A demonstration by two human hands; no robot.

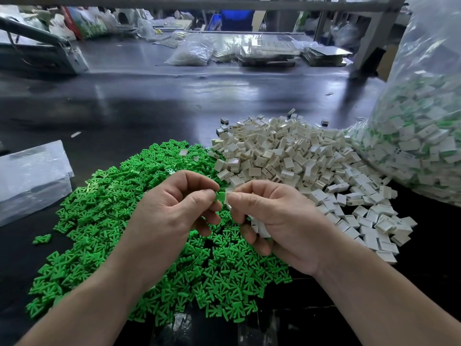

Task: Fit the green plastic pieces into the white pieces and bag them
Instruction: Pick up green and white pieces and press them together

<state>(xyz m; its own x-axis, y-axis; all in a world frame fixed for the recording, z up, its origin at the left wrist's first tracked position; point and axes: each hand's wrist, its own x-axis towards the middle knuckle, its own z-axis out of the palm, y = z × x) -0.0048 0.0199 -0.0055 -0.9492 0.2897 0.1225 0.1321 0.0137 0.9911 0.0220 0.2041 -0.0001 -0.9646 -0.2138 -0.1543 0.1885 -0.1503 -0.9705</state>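
Left hand [174,208] pinches one green piece [220,196] between thumb and forefinger. Right hand [272,221] pinches a white piece [228,196] that touches the green one end to end; whether the green tab is already inside is hard to tell. Spare white pieces [260,227] sit in the right palm under curled lower fingers.

Green pile [112,196] lies beneath both hands, spreading toward 7 o'clock. White pile [287,158] at 1 o'clock, touching the green pile. Big clear bag [419,136] of assembled pieces at 2 o'clock, against the white pile. Folded clear plastic [30,176] at 9 o'clock on the dark table [149,108].
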